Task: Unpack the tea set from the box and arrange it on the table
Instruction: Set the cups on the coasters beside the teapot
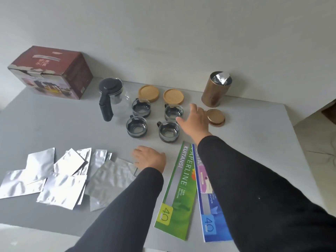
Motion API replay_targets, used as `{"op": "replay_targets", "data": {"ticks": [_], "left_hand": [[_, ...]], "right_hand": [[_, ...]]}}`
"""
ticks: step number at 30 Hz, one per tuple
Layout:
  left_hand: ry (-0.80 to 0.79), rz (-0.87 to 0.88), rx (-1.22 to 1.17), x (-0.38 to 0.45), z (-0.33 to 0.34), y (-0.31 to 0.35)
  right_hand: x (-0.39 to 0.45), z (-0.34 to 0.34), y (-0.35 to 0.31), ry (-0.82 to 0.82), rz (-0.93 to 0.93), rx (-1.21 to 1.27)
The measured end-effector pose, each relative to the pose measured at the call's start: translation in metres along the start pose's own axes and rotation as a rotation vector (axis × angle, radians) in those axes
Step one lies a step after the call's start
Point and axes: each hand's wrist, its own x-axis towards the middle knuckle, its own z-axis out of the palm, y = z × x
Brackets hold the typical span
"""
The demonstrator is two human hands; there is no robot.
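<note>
We're in the arranging step: box (52, 71) shut left of the teapot (111, 95), four cups (154, 120) right of it, right hand (194, 120) spread and empty over them, left hand (149, 158) flat on table (54, 128); next, cups onto coasters (161, 94).

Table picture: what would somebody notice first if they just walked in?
Probably the four glass cups grouped mid-table beside the black-lidded teapot, with the right hand reaching open over them. Next, the shiny foil pouches spread at the near left, by the left hand.
</note>
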Motion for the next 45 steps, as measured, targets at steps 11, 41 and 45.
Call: {"op": "replay_targets", "data": {"ticks": [11,41,45], "left_hand": [[-0.181,-0.201,0.238,0.029,0.004,0.033],[-0.143,-0.108,0.207,0.029,0.011,0.02],[-0.15,-0.119,0.253,0.029,0.011,0.022]], "right_hand": [[0.061,0.031,-0.013,-0.125,0.043,0.113],[0.01,0.054,0.084,0.215,0.032,0.386],[0.009,0.06,0.09,0.191,0.026,0.34]]}}
